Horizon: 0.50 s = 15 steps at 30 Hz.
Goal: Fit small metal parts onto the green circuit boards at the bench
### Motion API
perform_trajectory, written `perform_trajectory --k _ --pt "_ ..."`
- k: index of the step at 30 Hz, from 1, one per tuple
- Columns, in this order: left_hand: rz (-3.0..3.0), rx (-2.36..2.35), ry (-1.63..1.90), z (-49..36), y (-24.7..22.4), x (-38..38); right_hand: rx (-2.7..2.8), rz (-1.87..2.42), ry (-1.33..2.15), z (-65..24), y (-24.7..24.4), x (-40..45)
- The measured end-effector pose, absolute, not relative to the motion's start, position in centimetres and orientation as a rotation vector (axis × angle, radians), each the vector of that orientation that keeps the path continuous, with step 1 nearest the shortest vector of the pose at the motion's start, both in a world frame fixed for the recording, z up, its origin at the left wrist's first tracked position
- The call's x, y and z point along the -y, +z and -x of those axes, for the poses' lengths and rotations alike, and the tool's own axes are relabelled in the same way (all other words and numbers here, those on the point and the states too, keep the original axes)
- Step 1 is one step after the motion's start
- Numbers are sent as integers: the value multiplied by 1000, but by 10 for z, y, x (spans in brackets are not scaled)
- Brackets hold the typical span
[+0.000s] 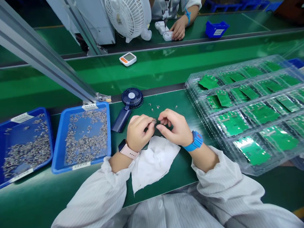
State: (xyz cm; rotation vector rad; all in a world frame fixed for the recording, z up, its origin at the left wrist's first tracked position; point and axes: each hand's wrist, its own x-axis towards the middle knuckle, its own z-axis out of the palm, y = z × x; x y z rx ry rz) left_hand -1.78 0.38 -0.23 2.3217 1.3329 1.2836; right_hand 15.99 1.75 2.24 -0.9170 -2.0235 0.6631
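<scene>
the left hand [140, 133] and right hand [173, 126], fingertips pressed together, pinch a tiny metal part [154, 121] between them. more loose parts [157, 107] lie at twelve o'clock; two blue trays [107, 136] at nine o'clock hold heaps of parts, and green circuit boards [232, 122] fill a clear tray [191, 81] at two o'clock.

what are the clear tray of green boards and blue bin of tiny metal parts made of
The clear ribbed tray looks like vacuum-formed plastic, glossy and see-through. The blue bin seems moulded plastic, smooth-walled. The tiny parts look like silvery metal, from their glint.
</scene>
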Motion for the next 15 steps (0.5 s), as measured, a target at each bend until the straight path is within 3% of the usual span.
perform_trajectory --k 15 --pt "-2489 -1523 1298 13 5 3 2002 980 701 -155 20 -14"
